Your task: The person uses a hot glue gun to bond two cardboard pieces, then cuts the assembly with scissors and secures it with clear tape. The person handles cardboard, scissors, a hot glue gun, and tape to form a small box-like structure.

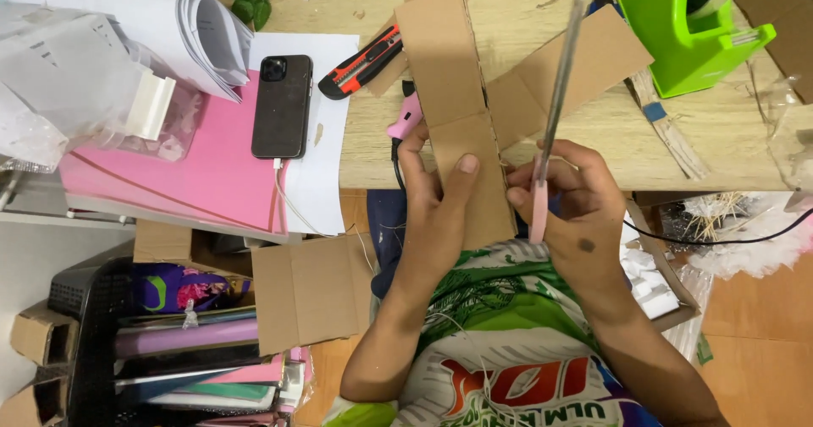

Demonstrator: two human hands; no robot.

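Left hand (434, 192) grips a long strip of brown cardboard (457, 97) at its near end, thumb pressed flat on the front face, fingers wrapped behind. The strip stands over the near edge of the wooden table (593, 139) and reaches toward the far edge. A second cardboard flap (572, 67) branches off to the right of it.

Right hand (569, 197) is closed around the pink handle of a pair of scissors (555, 110). Blades point away, running up just beside the strip's right edge; whether they are parted cannot be told.

Near the table's left part: a black phone (282, 105) on white paper, pink sheets (178, 177) under it. A red and black box cutter (362, 63) lies behind the strip. A green tape dispenser (690, 29) sits at the far right corner.
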